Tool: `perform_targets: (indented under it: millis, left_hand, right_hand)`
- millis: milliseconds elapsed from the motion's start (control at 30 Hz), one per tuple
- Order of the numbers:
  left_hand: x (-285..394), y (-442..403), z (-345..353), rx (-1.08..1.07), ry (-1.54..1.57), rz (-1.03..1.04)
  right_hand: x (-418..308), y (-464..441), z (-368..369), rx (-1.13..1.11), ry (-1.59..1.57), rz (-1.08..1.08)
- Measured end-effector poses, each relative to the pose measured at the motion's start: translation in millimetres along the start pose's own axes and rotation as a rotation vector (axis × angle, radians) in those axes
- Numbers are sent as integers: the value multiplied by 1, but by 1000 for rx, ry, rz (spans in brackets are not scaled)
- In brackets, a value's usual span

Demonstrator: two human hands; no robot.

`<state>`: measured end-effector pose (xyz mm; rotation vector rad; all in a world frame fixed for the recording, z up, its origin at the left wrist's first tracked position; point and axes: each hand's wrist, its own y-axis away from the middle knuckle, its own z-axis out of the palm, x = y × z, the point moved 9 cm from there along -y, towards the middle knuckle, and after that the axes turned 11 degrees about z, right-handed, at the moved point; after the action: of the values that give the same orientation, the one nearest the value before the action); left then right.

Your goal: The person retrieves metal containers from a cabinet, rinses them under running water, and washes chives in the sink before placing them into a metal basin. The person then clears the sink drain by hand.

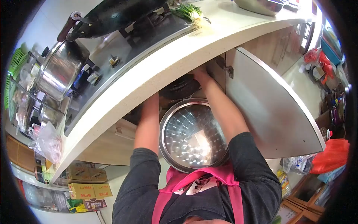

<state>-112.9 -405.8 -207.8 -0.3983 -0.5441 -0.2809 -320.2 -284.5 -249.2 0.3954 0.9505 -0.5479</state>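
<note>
Both my arms reach into a cupboard under the counter. Between them, just inside, is a dark round pan-like thing [181, 87], partly hidden by the counter edge. My right hand [201, 74] is at its right side, with the fingers out of sight; whether it grips the rim cannot be made out. On the left, my forearm goes under the counter edge by the dark round thing, and the hand is hidden. A large shiny round steel tray [194, 136] with a patterned face lies between my forearms, close against my pink apron [201, 172].
The cupboard door [268, 108] stands open to the right of my arm. Above are the counter edge [149, 76], a gas stove with a wok [115, 18] and a steel pot [63, 69], and spring onions [192, 14]. Cardboard boxes [89, 191] sit low left, a red bag [330, 156] right.
</note>
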Motion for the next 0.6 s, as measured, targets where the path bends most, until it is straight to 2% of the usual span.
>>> perform_targets:
  millis: [200, 400, 500, 600]
  left_hand:
    - [11, 3, -20, 19, -4, 8]
    - [12, 0, -33, 21, 8, 13]
    - [10, -1, -37, 23, 7, 13]
    - [4, -4, -41, 18, 10, 15]
  right_hand:
    - [-42, 50, -9, 166, 146, -82]
    - [-56, 63, -28, 166, 226, -58]
    - [-57, 107, -34, 216, 253, -147]
    - [-57, 156, -61, 238, 375, -1]
